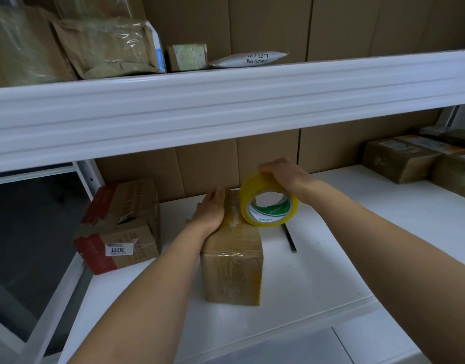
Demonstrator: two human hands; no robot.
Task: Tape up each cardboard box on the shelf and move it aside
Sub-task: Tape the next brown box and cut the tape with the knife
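The right hand (pixel 280 174) curled over the top of the yellow tape roll (pixel 268 199), fingers wrapped round its outer rim, and held it on edge against the far right part of the small box's (pixel 232 258) top. The left hand (pixel 209 212) lay flat with straight fingers, palm down on the left half of that top, pressing the flap and gripping nothing. The small box stood on the white shelf (pixel 357 232), near its middle and close to the front, with glossy strips already crossing its top and front face.

The step in hand looked like running tape along the top seam. To do it well, the left palm needed to keep the flaps closed and the box from sliding while the roll was drawn toward the person in a straight line over the seam. Keeping the roll low and the strip taut would likely have avoided wrinkles and trapped air. The strip ought to have run over the near edge and a little way down the front before being torn, then been rubbed flat. Whether a free end of tape was already stuck down could not be told.

To the left, well apart, sat a red-printed box (pixel 118 224) with a numbered label, its top flap torn open. Taped parcels (pixel 399 158) stood at the far right of the shelf, and a dark thin tool (pixel 290 239) lay just right of the small box.
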